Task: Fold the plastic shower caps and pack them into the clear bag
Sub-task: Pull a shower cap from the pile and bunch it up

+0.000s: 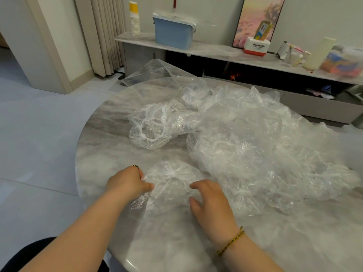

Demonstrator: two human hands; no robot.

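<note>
Quick count from my end: two hands in shot, left hand [127, 183] and right hand [212, 205], with one braided bracelet [230, 242] on the right wrist. I can only separate two caps, a flattened shower cap [170, 179] at bottom centre and a loose shower cap [151, 126] middle left. The heap of caps [255, 150] on the right holds several more, but I can't split them. One clear bag [153, 73] lies at the top edge of one round marble table [102, 138]. Along the top: one blue bin [172, 34], one stack of paper cups [134, 22], one Panasonic box [256, 48] and one framed picture [255, 16].
</note>
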